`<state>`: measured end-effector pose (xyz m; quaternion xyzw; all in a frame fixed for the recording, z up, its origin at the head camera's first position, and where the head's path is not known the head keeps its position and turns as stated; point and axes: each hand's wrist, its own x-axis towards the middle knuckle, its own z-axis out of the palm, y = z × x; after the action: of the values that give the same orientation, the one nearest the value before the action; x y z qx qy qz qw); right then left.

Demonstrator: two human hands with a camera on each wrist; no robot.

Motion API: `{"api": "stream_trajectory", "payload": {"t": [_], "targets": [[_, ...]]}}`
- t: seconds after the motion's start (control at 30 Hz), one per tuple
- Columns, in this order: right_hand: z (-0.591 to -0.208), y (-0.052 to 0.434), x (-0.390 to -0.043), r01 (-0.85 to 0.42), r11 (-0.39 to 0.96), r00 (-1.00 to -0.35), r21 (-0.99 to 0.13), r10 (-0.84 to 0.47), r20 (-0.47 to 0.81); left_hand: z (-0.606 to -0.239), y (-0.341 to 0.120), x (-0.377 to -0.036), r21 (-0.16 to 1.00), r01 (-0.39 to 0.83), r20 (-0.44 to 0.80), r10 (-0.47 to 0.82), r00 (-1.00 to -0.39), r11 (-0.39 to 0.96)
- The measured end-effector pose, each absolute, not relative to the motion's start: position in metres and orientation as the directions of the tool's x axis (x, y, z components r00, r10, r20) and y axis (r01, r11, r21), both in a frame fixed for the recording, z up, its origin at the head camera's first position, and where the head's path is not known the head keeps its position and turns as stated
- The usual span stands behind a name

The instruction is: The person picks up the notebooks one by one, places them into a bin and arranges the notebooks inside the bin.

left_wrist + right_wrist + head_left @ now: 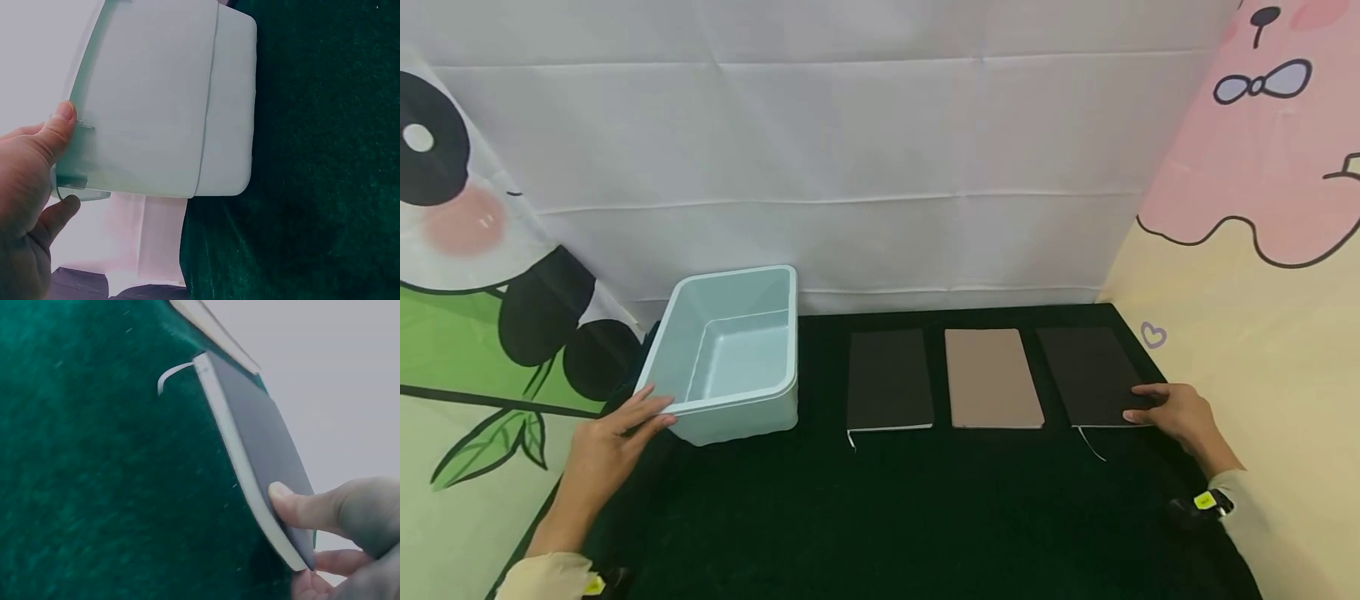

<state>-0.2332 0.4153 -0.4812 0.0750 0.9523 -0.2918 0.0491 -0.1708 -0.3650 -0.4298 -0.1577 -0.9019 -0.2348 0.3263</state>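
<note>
Right notebook: I find the black rectangular notebook with a smooth cover at the right end of the row, its thin white ribbon trailing from the near edge.
Right hand: the right hand pinches the near right corner, thumb upon the cover; I cannot tell whether the corner is lifted.
Left hand: the left hand grips the pale blue rectangular plastic bin by its near left rim.
Handling: I judge that a firm pinch across cover and pages suits the notebook, with light rim pressure against tipping the bin.
Row: a beige rectangular notebook lies between two black ones.
Surface: dark green, velvety cloth.
Room: creased white cloth behind; cartoon-printed sheets at both sides.
</note>
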Motion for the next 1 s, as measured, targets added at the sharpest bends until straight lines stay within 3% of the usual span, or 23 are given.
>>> {"api": "stream_trajectory", "payload": {"t": [0.47, 0.77, 1.0], "targets": [[-0.469, 0.420, -0.240, 0.260, 0.661, -0.942, -0.704, 0.012, -0.336, -0.428, -0.366, -0.166, 0.345, 0.436, 0.652, 0.122, -0.749, 0.831], [-0.461, 0.419, -0.240, 0.243, 0.642, -0.928, -0.727, -0.064, -0.367, -0.427, -0.368, -0.165, 0.352, 0.407, 0.625, 0.112, -0.772, 0.843], [-0.453, 0.421, -0.240, 0.183, 0.615, -0.942, -0.767, -0.113, -0.315, -0.428, -0.367, -0.164, 0.351, 0.418, 0.641, 0.111, -0.760, 0.838]]}}
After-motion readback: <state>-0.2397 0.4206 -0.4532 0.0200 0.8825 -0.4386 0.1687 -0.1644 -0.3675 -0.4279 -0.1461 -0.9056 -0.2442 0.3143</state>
